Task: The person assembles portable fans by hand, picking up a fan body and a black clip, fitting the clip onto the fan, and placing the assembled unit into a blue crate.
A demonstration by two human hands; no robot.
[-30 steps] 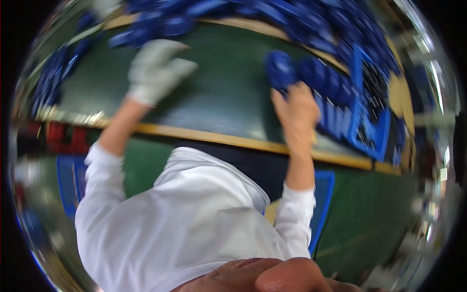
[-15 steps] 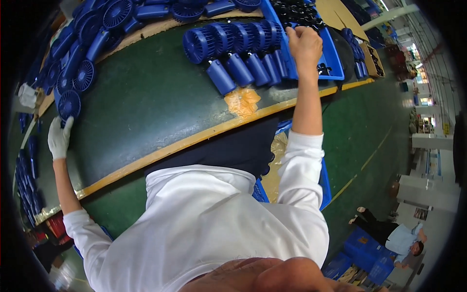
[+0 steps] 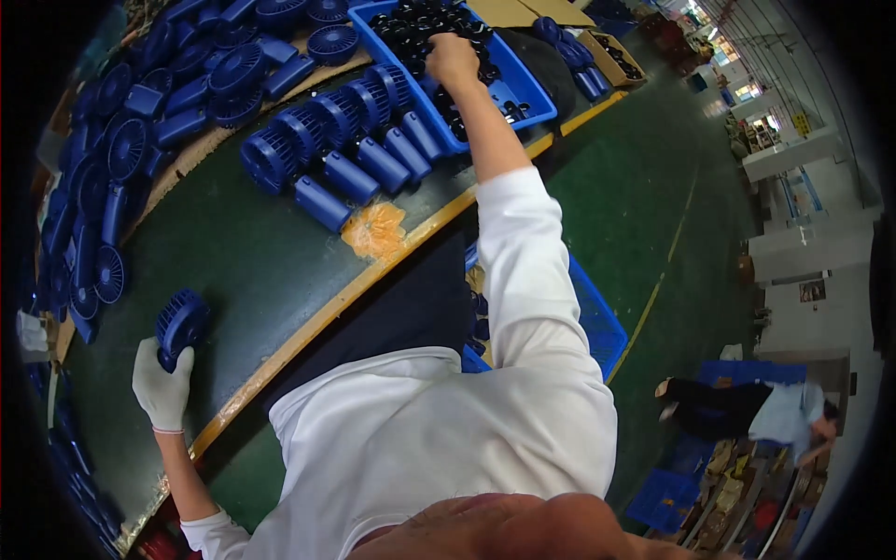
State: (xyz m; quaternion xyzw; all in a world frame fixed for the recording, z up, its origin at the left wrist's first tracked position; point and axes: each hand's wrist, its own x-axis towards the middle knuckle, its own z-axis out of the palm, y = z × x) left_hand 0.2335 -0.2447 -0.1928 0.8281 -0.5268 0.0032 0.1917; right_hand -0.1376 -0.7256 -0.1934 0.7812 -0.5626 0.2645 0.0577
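Note:
A white glove covers my left hand [image 3: 163,385], which is closed around the handle of a blue handheld fan [image 3: 181,322]. The fan's round grille points away from me, just above the green tabletop [image 3: 247,271]. My bare right hand [image 3: 452,62] is over the blue bin [image 3: 529,75], its fingers curled down at the small black parts [image 3: 422,26]. What those fingers hold, if anything, is hidden. Left of the bin a row of blue fans [image 3: 322,126] rests side by side, handles toward me.
A large heap of blue fans [image 3: 126,149] covers the far left. Orange tape [image 3: 374,231] sticks near the table's yellow edge [image 3: 308,343]. Beyond the bin stands a cardboard box [image 3: 611,56] of dark parts. Another person [image 3: 756,411] is at the far right beside blue crates.
My left hand has drawn a fan away from the heap, toward me. My right hand stays at the bin and reaches slightly deeper. The view has turned and shifted.

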